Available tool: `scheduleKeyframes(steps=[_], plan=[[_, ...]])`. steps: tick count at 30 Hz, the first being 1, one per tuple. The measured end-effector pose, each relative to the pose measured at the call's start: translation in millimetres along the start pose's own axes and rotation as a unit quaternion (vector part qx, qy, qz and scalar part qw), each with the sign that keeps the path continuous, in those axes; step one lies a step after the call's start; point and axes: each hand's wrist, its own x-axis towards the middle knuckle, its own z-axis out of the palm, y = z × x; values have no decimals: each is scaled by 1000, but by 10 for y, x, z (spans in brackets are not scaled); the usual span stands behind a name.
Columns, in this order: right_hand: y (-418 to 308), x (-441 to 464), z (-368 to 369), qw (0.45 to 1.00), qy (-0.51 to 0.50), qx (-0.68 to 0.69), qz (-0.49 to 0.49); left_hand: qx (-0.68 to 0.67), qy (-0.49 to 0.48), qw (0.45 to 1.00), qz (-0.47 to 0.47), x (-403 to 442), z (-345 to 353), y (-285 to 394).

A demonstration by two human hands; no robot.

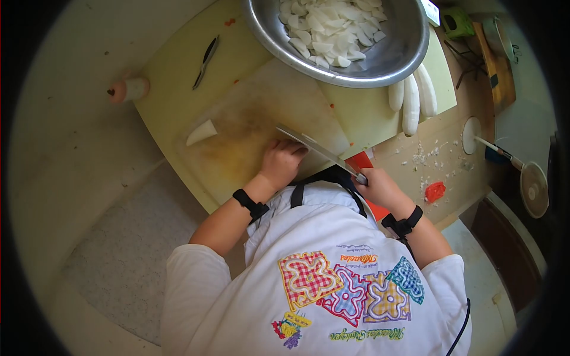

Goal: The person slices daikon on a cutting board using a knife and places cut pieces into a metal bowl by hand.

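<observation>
My right hand (377, 187) grips the handle of a kitchen knife (320, 151), whose long blade slants across the near part of a stained white cutting board (237, 110). My left hand (281, 161) is closed on the board, its curled fingers close beside the blade; what they hold is hidden. A small pale bit (308, 137) shows at the far side of the blade. Left of the hands, a cut white radish piece (202, 132) lies on the board. Thin white radish slices (332, 29) are heaped in a large metal bowl (265, 37) beyond the board.
Several peeled white radishes (411, 107) lie right of the bowl. A peeler or small knife (206, 63) rests on the yellowish table (178, 65) at the far left, near a pinkish bottle (129, 89). Scraps and a red item (435, 191) are at the right.
</observation>
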Motion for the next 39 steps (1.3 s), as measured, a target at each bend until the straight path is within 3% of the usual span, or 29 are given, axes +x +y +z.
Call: scheduleKeyframes(steps=[11, 17, 29, 35, 37, 39], plan=[[70, 179, 16, 999, -4, -13, -45, -17, 2, 1000, -14, -8, -6, -8], [-7, 272, 22, 1000, -15, -8, 10, -16, 4, 1000, -8, 2, -22, -7], [73, 267, 118, 999, 25, -33, -5, -2, -5, 1000, -2, 80, -110, 10], [110, 204, 257, 995, 74, -50, -39, -48, -32, 996, -66, 71, -109, 26], [158, 212, 271, 992, 90, -12, -90, -53, -114, 985, -121, 102, -197, 66], [208, 121, 220, 989, 106, 2, -106, -93, -121, 978, -141, 121, -314, 117]])
